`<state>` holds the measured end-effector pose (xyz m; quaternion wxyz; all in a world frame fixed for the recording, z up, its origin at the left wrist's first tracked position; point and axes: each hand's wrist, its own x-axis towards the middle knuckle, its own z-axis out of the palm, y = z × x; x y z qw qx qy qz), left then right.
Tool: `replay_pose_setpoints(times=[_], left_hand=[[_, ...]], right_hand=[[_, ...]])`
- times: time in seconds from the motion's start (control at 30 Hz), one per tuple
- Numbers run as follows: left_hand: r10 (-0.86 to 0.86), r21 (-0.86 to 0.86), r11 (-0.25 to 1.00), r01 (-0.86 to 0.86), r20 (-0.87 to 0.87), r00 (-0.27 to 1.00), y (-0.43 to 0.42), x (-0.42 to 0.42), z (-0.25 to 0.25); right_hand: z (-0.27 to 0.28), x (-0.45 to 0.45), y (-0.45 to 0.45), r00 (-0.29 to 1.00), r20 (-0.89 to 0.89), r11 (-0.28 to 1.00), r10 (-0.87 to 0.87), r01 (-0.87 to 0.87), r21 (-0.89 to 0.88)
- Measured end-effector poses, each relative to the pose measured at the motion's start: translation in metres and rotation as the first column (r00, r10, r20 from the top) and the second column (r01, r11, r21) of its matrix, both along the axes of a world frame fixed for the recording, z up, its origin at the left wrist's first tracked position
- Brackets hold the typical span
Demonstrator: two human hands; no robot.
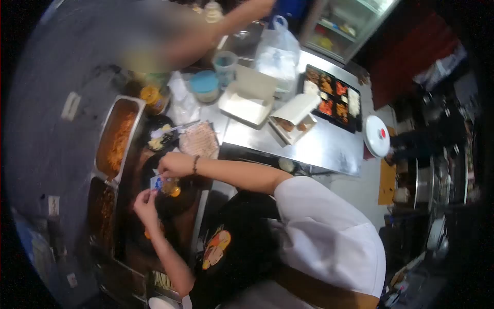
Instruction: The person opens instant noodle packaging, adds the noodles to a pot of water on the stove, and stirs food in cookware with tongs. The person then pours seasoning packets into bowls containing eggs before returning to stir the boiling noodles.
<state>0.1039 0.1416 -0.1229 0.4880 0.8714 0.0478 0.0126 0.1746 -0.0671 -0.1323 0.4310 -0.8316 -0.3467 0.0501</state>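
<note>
My right hand (175, 165), with a dark beaded bracelet at its wrist, pinches a small blue-and-white sachet (156, 183) from above. The fingertips of my left hand (146, 204) close on the sachet's lower edge. Just beyond it, over a dark surface, lies a small amber and yellow item (172, 190); its kind is too blurred to tell. Close to my right hand are a black bowl of pale food (160, 135) and a speckled, pinkish-brown sheet (199, 140).
Steel pans hold orange shredded food (121, 141) and darker food (106, 208). On the steel counter (334, 154) are an open carton (249, 100), a second food box (296, 121), black meal trays (333, 98) and a plastic bag (278, 54). Another person's arm (226, 28) reaches across the top.
</note>
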Motion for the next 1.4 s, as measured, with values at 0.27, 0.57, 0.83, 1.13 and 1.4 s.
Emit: replay_pose_setpoints(times=[0.27,0.57,0.83,1.13,1.4], left_hand=[[0.01,0.045,0.999,-0.015,0.114,0.993,0.004,0.001,-0.003],[-0.082,0.213,0.977,0.027,0.251,0.965,-0.006,0.004,0.016],[0.04,-0.119,0.992,-0.037,0.024,0.999,0.006,0.013,0.0],[0.188,-0.094,0.98,-0.176,0.147,0.971,-0.004,0.006,-0.008],[0.235,0.115,0.958,-0.262,0.205,0.95,-0.025,0.005,0.0]], right_hand=[[-0.005,0.006,0.003,0.996,0.051,0.997,-0.077,0.076,0.023],[0.013,0.01,0.006,0.993,0.115,0.999,0.034,-0.038,0.038],[0.017,0.025,-0.008,0.98,-0.037,0.98,0.196,-0.194,0.038],[-0.017,-0.006,0.018,0.98,-0.055,0.911,-0.193,0.2,0.361],[-0.002,-0.02,0.006,0.969,-0.236,0.876,-0.072,0.174,0.449]])
